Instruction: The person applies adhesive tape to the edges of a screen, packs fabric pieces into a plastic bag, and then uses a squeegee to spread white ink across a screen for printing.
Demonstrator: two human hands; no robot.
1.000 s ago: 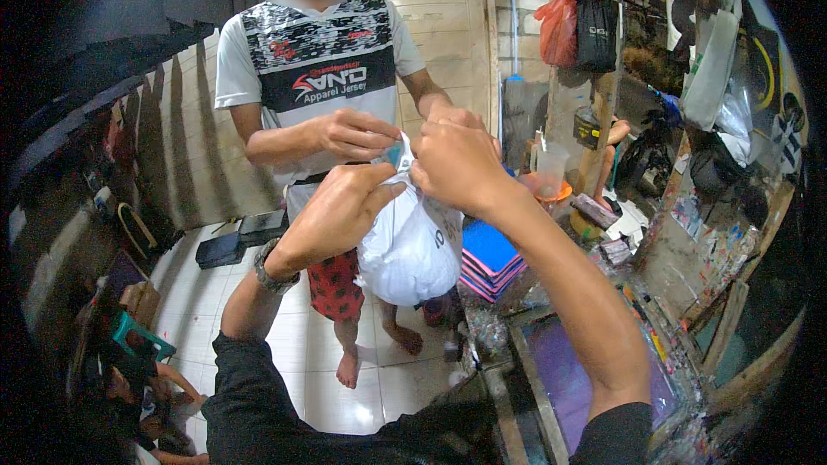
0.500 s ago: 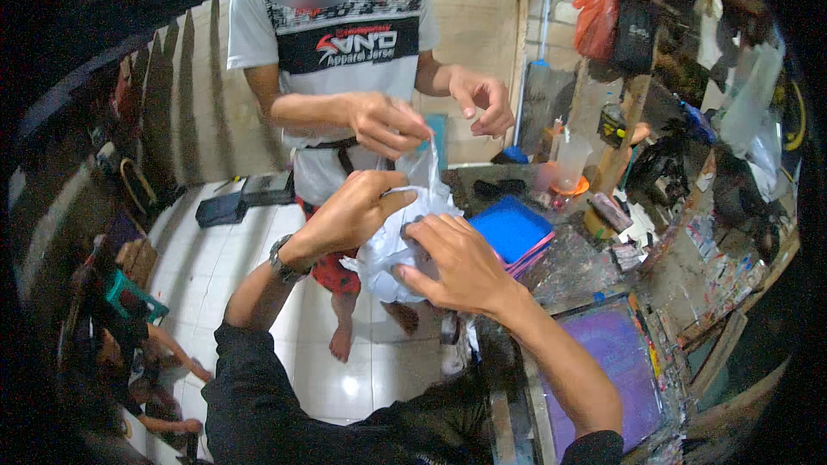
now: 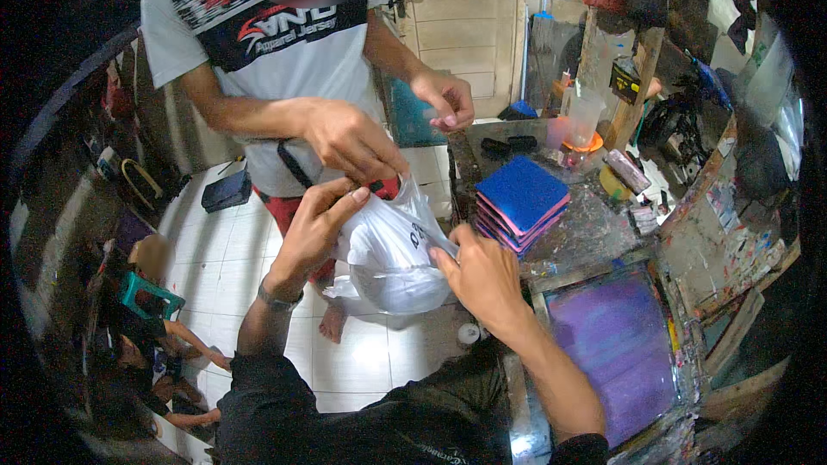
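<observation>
A white plastic bag [image 3: 405, 245] with dark print hangs in front of me, its lower part rounded and full; its contents are hidden. At its upper left edge, the fingers of my left hand [image 3: 317, 222] pinch the plastic. On the bag's right side my right hand [image 3: 484, 274] has thumb and fingers closed on the plastic. Facing me, another person in a white and black jersey [image 3: 284, 52] holds the bag's top with one hand [image 3: 355, 139]. That person's other hand [image 3: 444, 102] hovers apart from the bag, fingers curled.
Right of the bag, a stack of blue and pink square pieces [image 3: 522, 198] lies on a paint-stained table [image 3: 594, 224]. Nearer me is a framed purple panel [image 3: 612, 344]. A clear plastic jug [image 3: 584, 116] stands farther back. Another person [image 3: 146, 327] is low at the left, beside a green stool [image 3: 151, 297].
The bag was bunched up between my hands; now it hangs lower and more spread out. My right hand has moved right and down. The other person has come closer, toward the left.
</observation>
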